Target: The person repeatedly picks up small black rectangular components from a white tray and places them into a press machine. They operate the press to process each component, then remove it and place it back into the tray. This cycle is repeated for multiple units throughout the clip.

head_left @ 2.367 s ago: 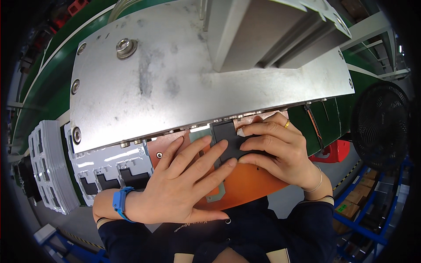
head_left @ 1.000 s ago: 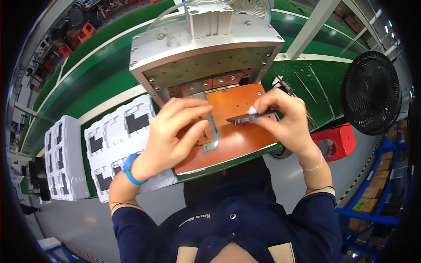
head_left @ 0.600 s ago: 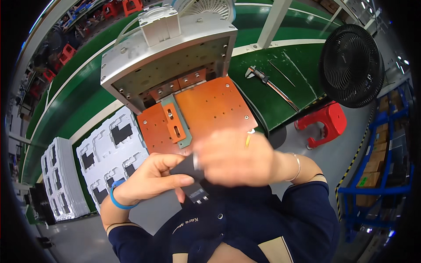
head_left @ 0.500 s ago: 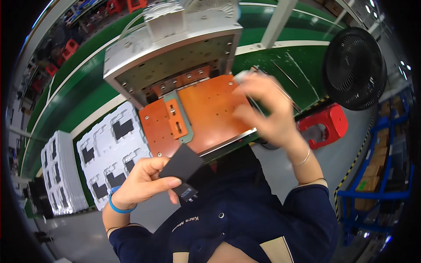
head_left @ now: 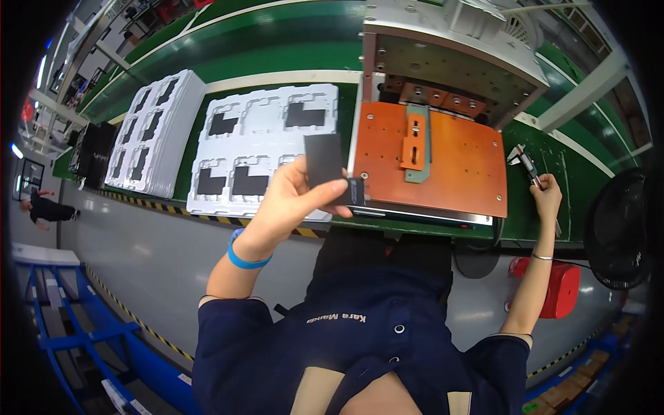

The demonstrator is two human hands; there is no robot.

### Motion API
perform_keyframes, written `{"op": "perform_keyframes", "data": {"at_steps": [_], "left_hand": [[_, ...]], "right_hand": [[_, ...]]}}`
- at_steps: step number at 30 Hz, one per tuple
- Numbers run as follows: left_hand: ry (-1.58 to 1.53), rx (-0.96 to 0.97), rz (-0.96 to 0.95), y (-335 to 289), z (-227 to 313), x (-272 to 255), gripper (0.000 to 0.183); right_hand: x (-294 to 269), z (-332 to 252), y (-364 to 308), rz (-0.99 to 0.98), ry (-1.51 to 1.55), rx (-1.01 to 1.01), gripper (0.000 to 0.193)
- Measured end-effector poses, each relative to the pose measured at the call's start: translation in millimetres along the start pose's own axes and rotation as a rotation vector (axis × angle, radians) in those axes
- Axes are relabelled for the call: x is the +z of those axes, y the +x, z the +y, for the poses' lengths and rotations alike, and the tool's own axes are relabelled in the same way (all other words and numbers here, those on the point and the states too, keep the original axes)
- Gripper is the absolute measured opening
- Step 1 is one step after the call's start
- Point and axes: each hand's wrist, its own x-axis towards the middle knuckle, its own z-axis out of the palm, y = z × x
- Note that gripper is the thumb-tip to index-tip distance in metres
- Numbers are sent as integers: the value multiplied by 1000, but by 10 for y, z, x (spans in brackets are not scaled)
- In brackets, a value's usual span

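Note:
My left hand [head_left: 294,197] pinches a flat black L-shaped part [head_left: 324,158] between thumb and fingers, raised in front of the white tray and the press. Small pale marks show on the part's lower arm. Over on the right, my right hand [head_left: 547,198] has its fingers closed on a silver caliper [head_left: 527,164], whose jaws point away from me over the green bench. The fingers cover the caliper's middle. Nearest to my left hand is the white moulded tray [head_left: 259,145], with several similar black parts in its pockets.
A metal press [head_left: 453,52] with an orange base plate [head_left: 460,155] stands between my hands. A stack of white trays [head_left: 181,131] is at the left. A black fan [head_left: 615,228] and a red stool [head_left: 559,290] are at the right. Another person [head_left: 47,209] stands far left.
The view has swung left, so the press now appears further right. My right hand, blurred beside the press before, now grips the caliper on the bench. My left hand still holds the black part.

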Motion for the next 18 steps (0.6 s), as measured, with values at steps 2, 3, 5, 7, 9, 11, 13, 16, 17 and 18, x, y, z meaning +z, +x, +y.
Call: {"op": "perform_keyframes", "data": {"at_steps": [2,3,5,7,9,11,13,16,17,18], "left_hand": [[35,-31,43,84,14,18,24],[37,-49,32,133,17,35,23],[36,-90,18,213,80,150,22],[59,-115,-1,226,75,204,22],[79,-132,-24,244,87,278,23],[86,-141,-49,233,123,372,24],[86,-140,-79,202,163,471,24],[81,-159,-118,168,171,531,25],[78,-167,-128,156,172,529,25],[74,-170,-129,146,178,539,26]], "right_hand": [[-126,-234,-219,99,138,15,34],[-225,-364,-346,166,181,17,39],[-387,-393,-527,184,312,-72,50],[-613,-760,-679,133,513,-175,53],[-783,-1312,-891,109,570,-205,51],[-808,-1726,-1045,140,581,-296,41],[-807,-2040,-1139,48,601,-466,43],[-705,-2361,-1161,-23,627,-651,43],[-672,-2408,-1154,-46,646,-682,43],[-651,-2409,-1148,-53,655,-691,44]]}}
